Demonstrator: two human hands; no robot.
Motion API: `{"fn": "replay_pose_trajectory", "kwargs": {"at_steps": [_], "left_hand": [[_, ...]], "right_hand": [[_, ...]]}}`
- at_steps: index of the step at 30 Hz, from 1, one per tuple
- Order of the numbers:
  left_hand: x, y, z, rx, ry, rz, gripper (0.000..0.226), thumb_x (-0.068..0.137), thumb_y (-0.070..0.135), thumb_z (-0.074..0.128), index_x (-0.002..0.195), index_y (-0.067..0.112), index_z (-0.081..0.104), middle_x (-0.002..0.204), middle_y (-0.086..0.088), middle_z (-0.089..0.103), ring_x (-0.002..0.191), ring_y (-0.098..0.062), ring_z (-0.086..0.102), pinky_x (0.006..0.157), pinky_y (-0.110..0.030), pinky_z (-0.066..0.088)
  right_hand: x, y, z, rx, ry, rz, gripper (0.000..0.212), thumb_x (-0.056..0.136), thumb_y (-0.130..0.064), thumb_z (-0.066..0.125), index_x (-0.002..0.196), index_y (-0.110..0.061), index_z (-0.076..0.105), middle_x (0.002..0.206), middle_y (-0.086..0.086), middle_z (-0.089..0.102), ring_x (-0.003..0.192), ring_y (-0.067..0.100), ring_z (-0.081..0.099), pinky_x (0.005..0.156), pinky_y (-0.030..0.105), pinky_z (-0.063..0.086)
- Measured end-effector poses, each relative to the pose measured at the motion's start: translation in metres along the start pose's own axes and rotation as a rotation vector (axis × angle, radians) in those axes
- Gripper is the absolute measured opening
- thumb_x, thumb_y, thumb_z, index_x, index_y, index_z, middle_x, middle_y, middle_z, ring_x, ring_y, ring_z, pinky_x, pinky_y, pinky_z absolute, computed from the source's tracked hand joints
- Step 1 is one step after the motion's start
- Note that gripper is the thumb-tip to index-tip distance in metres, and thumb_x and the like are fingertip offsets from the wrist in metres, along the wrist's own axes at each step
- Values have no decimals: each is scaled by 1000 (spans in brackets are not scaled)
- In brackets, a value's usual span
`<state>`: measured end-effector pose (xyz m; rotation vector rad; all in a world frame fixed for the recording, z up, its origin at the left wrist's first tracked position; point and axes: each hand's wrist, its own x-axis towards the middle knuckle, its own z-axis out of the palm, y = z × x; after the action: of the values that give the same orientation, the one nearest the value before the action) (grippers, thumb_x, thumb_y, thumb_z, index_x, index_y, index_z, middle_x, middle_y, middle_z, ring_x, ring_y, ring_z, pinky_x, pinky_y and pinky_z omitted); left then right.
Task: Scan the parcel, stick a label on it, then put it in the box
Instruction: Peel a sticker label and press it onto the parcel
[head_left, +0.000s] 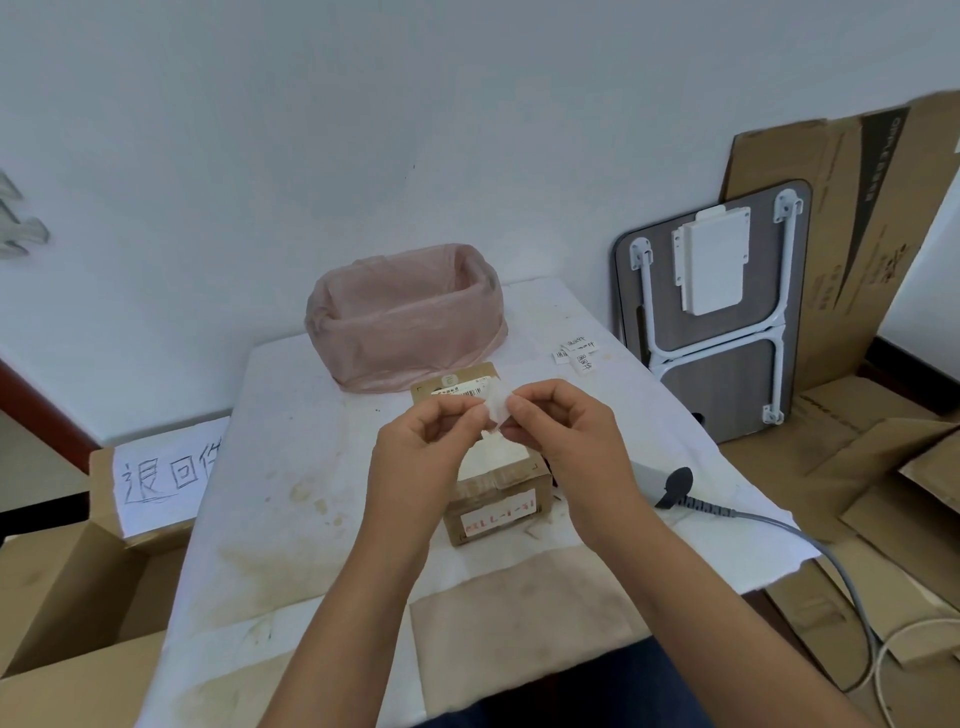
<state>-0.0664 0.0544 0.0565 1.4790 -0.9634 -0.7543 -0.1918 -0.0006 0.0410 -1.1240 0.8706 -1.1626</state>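
Note:
A small brown cardboard parcel (498, 493) lies on the white-covered table (291, 467), partly hidden behind my hands. It carries a barcode sticker on top and a white strip with red writing on its near side. Both hands are raised just above it, pinching one small white label (497, 408) between their fingertips: my left hand (421, 452) holds its left edge, my right hand (566, 431) its right edge. A grey barcode scanner (667, 486) lies on the table behind my right wrist, its cable trailing to the right.
A bin lined with a pink bag (410, 317) stands at the table's far side. Several loose labels (576, 356) lie at the back right. An open cardboard box (78, 597) with a handwritten sheet sits left of the table. A folded table (722, 322) and flattened cardboard lean at the right.

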Motion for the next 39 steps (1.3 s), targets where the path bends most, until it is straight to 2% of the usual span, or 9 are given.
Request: {"fn": "replay_pose_trajectory", "kwargs": {"at_steps": [6, 10, 16, 21, 27, 30, 34, 37, 39], "left_hand": [[3, -3, -4, -163, 20, -108, 14, 90, 18, 66, 93, 7, 75, 81, 0, 76, 67, 4, 65, 58, -3, 45], [11, -7, -12, -222, 38, -153, 16, 90, 19, 66, 86, 7, 75, 82, 0, 76, 73, -2, 65, 71, -14, 48], [31, -13, -38, -185, 140, -165, 12, 89, 20, 67, 83, 16, 76, 86, 0, 77, 77, -10, 60, 81, -25, 44], [57, -15, -63, -97, 171, -140, 11, 89, 22, 67, 86, 16, 76, 87, 3, 77, 81, -12, 61, 82, -26, 43], [84, -22, -83, 14, 163, -148, 11, 90, 23, 66, 88, 17, 74, 87, 5, 76, 80, -10, 62, 71, -18, 41], [95, -25, -92, 54, 172, -156, 12, 90, 23, 66, 84, 17, 75, 85, 6, 75, 78, -9, 62, 69, -17, 41], [106, -27, -102, 76, 162, -154, 12, 90, 25, 66, 86, 18, 75, 86, 7, 76, 80, -8, 63, 71, -18, 44], [112, -29, -106, 84, 154, -151, 11, 90, 25, 66, 86, 19, 75, 89, 4, 76, 80, -9, 64, 72, -19, 44], [114, -29, -107, 83, 153, -149, 11, 90, 24, 66, 87, 19, 75, 92, 1, 76, 81, -9, 64, 72, -19, 44]], "right_hand": [[5, 2, -2, 135, 89, 128, 5, 89, -6, 64, 85, -6, 68, 70, 4, 67, 67, 10, 64, 68, 16, 57], [16, 4, -2, 200, 131, 182, 6, 90, -6, 62, 85, -8, 65, 72, 5, 62, 68, 13, 59, 73, 20, 55], [53, -6, 13, 132, 117, 138, 7, 90, -5, 63, 96, -8, 63, 71, 3, 64, 62, 7, 61, 64, 14, 57], [112, -11, 55, -111, 41, 20, 14, 89, -2, 62, 84, -15, 62, 72, 4, 65, 65, 14, 61, 79, 32, 56], [195, -7, 109, -578, -20, -84, 21, 90, -11, 56, 80, -25, 69, 85, -4, 69, 81, 19, 67, 85, 33, 56], [223, 5, 119, -925, -68, -123, 24, 90, -20, 51, 96, -30, 73, 105, -10, 70, 87, 13, 62, 76, 25, 45], [256, 32, 119, -1131, -22, -18, 45, 68, -41, 35, 103, -40, 64, 138, -7, 50, 115, 20, 54, 100, 31, 40], [276, 46, 124, -1233, -37, 12, 49, 65, -39, 40, 106, -31, 66, 123, 4, 60, 118, 30, 53, 100, 45, 44], [264, 37, 128, -1199, -72, -4, 38, 75, -31, 41, 101, -25, 69, 116, 3, 67, 118, 28, 56, 104, 40, 42]]}}
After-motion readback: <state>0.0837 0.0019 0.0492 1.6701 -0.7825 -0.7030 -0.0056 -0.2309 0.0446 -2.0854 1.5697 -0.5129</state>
